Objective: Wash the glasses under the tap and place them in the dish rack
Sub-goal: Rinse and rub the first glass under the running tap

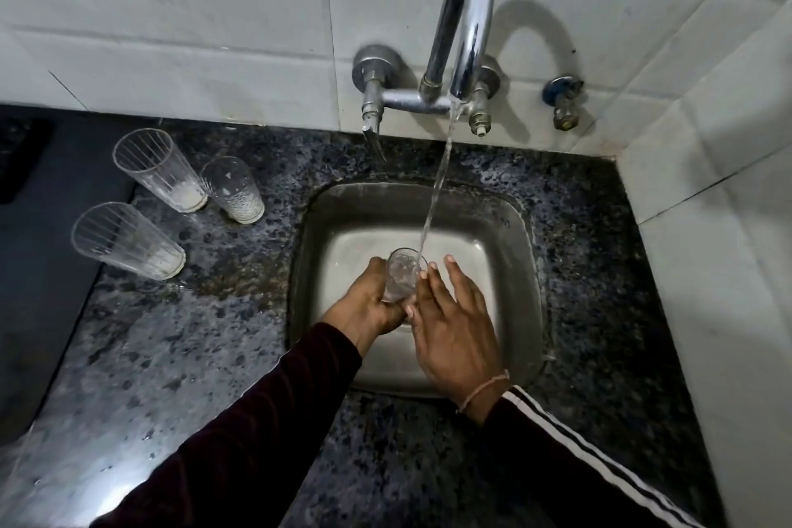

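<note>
Sink [520, 253] centre frame | tap [465, 13] running | three glasses [128, 238] left, unwashed | left hand [368, 304] grips glass [402, 276] under stream | right hand [454, 322] open against it | step: rinsing; next: carry to rack, not in view

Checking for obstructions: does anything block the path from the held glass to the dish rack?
Cannot tell: no dish rack is in view. The left hand grips the glass over the sink.
</note>
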